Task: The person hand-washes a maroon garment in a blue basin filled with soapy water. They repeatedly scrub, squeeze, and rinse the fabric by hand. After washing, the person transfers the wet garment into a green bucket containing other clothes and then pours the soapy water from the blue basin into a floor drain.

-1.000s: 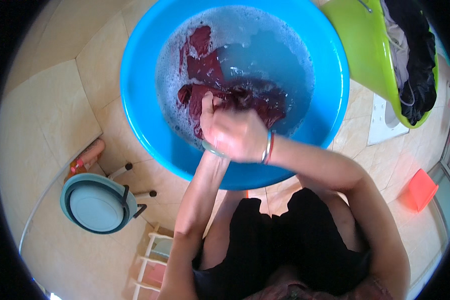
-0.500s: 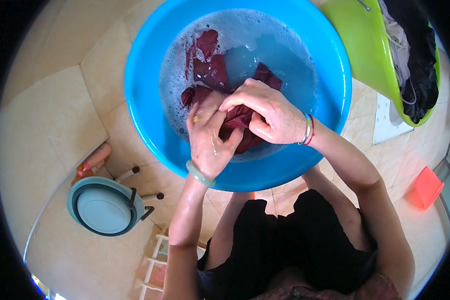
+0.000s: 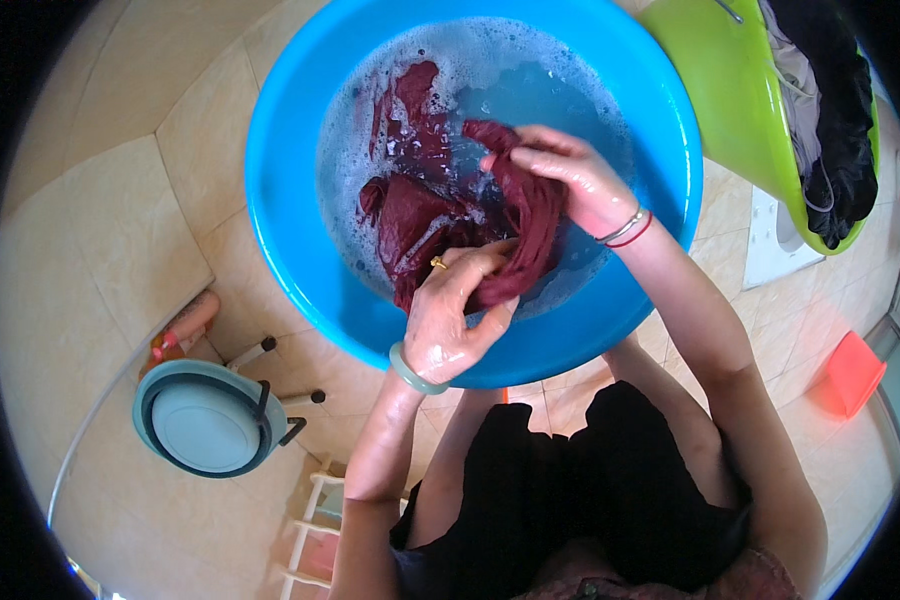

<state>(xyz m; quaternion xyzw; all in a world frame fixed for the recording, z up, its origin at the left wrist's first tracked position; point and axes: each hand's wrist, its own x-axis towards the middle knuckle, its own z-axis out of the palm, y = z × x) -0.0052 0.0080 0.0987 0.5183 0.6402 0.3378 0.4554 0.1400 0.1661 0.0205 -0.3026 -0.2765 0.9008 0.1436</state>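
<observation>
A wet maroon garment [image 3: 410, 222] lies partly in soapy water inside a large blue basin [image 3: 288, 235]. One bunched length of it is lifted in an arc between my hands. My left hand [image 3: 450, 312], with a gold ring and a pale green bangle at the wrist, is closed around the near end of that length. My right hand [image 3: 578, 182], wearing a silver bangle and a red cord, grips the far end between thumb and fingers. More of the cloth floats at the basin's left side. How the garment is shaped cannot be made out.
A green tub [image 3: 705, 90] with black and grey clothes [image 3: 840, 110] stands at the right, by a white floor fixture [image 3: 770, 245]. A grey-blue folding basin [image 3: 205, 422] rests at the left. A coral bin [image 3: 852, 375] sits far right, a white rack [image 3: 310, 520] below left.
My hands, close together over the bunched cloth before, are now apart. The right has gone up and right, the left slightly nearer me, with a length of garment raised between them.
</observation>
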